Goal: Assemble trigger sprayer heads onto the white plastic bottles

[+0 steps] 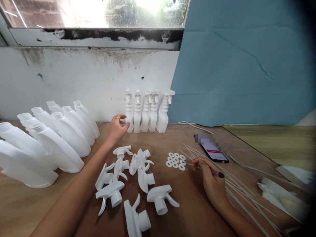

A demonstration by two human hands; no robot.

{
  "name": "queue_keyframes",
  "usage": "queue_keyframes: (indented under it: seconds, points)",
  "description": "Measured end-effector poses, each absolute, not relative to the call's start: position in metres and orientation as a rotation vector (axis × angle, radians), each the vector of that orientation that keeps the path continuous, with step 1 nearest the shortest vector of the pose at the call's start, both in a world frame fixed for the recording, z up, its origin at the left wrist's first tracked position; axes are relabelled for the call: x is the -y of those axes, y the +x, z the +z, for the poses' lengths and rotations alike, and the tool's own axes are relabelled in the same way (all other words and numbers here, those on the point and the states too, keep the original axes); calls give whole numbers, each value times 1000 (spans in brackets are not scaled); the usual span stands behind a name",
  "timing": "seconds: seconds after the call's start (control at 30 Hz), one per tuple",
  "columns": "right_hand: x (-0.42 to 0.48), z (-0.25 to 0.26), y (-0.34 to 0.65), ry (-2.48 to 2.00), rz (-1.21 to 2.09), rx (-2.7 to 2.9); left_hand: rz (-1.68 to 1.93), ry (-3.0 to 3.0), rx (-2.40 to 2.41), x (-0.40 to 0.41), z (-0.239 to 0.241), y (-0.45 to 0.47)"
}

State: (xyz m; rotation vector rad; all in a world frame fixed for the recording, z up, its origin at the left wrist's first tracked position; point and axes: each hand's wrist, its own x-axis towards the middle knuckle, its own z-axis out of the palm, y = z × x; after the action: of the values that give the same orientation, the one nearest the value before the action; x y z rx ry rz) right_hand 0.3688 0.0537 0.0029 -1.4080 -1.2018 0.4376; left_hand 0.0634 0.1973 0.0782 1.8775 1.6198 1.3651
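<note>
My left hand point(119, 127) is beside the leftmost spray bottle point(129, 113) in a row against the wall. Its thumb and fingers are apart, with the thumb by the bottle's lower side; whether it touches is unclear. My right hand point(212, 179) grips a thin pen-like tool point(221, 175) with a dark end, its slim tip pointing at a small cluster of white ring washers point(175, 160). Between my arms lie several loose white trigger spray heads point(160, 197), scattered on the brown tabletop point(158, 144).
At the left stand several open-necked white bottles point(71, 131). Long thin white tubes point(243, 194) lie under and past my right forearm. A phone point(213, 151) and a white cable point(249, 167) are at the right. Blue cloth point(234, 65) hangs behind.
</note>
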Motion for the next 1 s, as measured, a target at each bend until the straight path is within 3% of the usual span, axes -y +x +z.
queue_keyframes:
  seconds: [0.47,1.0]
  points:
    - [-50,-1,372,-1323,484,1236,1477,1631,-1744,-273,24,67]
    - [-51,0,371,-1389,432,1306,1421,1590,-1770,-262,37,70]
